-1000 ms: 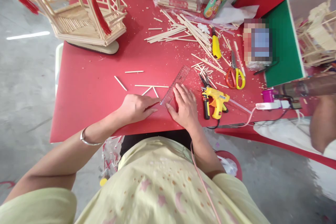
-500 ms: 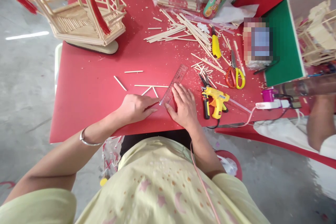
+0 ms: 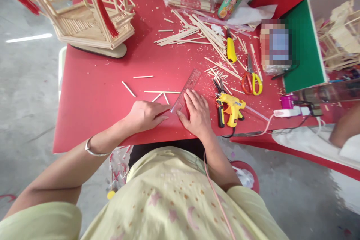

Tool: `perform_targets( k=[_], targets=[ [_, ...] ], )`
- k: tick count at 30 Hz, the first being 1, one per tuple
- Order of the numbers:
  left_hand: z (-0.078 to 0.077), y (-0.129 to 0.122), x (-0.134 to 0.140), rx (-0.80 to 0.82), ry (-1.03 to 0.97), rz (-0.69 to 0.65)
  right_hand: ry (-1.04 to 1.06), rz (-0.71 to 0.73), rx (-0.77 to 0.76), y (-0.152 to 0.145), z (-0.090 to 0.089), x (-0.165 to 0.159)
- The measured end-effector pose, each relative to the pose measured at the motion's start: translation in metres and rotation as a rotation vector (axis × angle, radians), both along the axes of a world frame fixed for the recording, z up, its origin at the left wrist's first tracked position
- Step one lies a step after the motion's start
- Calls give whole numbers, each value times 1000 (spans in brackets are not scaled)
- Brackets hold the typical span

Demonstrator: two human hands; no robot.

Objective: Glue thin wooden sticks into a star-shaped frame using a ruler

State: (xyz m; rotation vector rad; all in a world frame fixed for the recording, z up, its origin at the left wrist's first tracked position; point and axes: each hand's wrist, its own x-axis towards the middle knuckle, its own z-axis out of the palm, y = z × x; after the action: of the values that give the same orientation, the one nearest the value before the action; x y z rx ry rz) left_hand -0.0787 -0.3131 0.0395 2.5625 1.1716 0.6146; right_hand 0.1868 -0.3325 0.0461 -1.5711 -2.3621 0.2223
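Right hand (image 3: 198,114): laid on the clear ruler (image 3: 189,85), fingers spread over its right edge, pressing rather than gripping. Left hand (image 3: 144,115): index finger extended toward the ruler's near end, thumb below; cannot tell whether anything is pinched. Wrists low, forearms entering from near left and near right.

Change: over the last second ruler and right hand slid slightly left together; left hand about unmoved. Judged a fine adjustment of placement, not a new step.

Ruler slants far-right to near-left on the red table (image 3: 92,112). Long stick (image 3: 160,92) reaches its left edge, contact unclear; two short sticks (image 3: 166,98) splay nearward from it. Glue gun (image 3: 232,101) lies right of the hand.
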Motion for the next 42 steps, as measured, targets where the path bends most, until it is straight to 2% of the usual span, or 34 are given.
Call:
perform_targets(
  k=[23, 42],
  targets=[
    [-3, 0, -2, -46, 13, 13, 2, -5, 9, 0, -3, 0],
    [-1, 0, -1, -13, 17, 2, -2, -7, 1, 0, -2, 0]
  ],
)
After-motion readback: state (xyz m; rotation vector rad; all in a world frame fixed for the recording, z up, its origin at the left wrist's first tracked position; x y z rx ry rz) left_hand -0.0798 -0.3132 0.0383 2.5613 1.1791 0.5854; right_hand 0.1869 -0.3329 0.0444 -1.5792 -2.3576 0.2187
